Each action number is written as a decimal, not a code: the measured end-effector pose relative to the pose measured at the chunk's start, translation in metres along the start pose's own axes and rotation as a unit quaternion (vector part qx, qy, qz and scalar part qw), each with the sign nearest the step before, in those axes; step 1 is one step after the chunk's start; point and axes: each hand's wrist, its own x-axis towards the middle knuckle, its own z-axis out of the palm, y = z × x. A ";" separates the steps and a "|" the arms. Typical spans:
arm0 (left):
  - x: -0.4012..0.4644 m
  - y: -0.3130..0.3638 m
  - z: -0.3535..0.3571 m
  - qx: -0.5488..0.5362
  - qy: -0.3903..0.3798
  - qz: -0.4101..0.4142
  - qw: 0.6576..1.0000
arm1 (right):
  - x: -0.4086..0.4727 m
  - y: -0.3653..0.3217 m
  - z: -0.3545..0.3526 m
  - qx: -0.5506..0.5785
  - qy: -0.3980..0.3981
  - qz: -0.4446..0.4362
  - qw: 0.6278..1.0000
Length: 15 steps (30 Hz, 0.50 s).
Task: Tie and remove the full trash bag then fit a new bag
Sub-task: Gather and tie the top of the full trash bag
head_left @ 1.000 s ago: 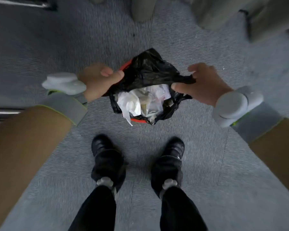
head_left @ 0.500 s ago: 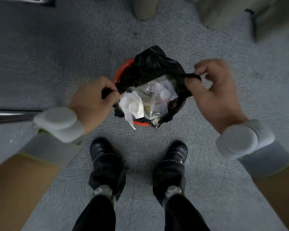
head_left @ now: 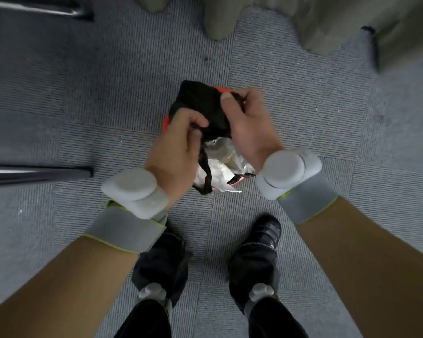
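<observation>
- Grey ribbed carpet tiles (head_left: 303, 98) cover the floor we stand on, their fine stripes turning direction from one square to the next.
- At far left we see two dark metal chair legs (head_left: 37, 172) lying across the carpet, smooth and faintly shiny.
- Our left hand (head_left: 174, 145) is curled closed, thumb and fingers pinching a twisted strand of the thin black plastic trash bag (head_left: 203, 106); a ropy tail of the bag hangs down from this grip.
- A white rounded plastic tracker puck (head_left: 134, 191) sits on a soft grey wristband at our left wrist.
- Between our hands the bag's crinkled black film is gathered upward, and beneath it crumpled white paper and silvery foil wrappers (head_left: 220, 164) show through the gap.
- The bag sits in a round orange-red bin (head_left: 166, 123), only slivers of its rim visible.
- Our right hand (head_left: 249, 123) is also closed, thumb pressed on top of the bunched black plastic.
- Below, our black shoes (head_left: 257, 254) stand apart on the carpet.
- Along the top right, pale beige fabric (head_left: 327, 23) hangs in soft folds.
</observation>
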 end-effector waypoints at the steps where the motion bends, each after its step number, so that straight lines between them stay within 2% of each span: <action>1: 0.000 0.002 0.004 0.026 -0.029 0.009 0.999 | 0.001 0.000 0.004 -0.002 -0.023 0.015 1.000; 3: 0.000 0.003 0.013 0.037 -0.080 -0.004 0.996 | 0.000 0.000 0.008 0.002 -0.068 0.026 0.997; 4: 0.002 0.003 0.017 0.040 -0.081 -0.006 0.996 | -0.002 -0.001 0.008 0.002 -0.088 0.022 0.996; 7: 0.013 -0.004 0.020 0.088 -0.004 -0.005 0.996 | -0.008 0.002 0.000 -0.046 -0.139 -0.004 0.989; 10: 0.028 -0.002 0.012 0.095 0.032 0.007 0.995 | -0.012 0.011 -0.016 -0.081 -0.108 -0.042 0.990; 12: 0.036 0.002 0.005 0.103 0.013 0.048 0.993 | -0.008 0.017 -0.030 -0.102 -0.079 -0.078 0.989; 15: 0.045 0.011 -0.004 0.130 -0.072 0.131 0.980 | 0.003 0.023 -0.038 -0.233 -0.096 -0.145 0.957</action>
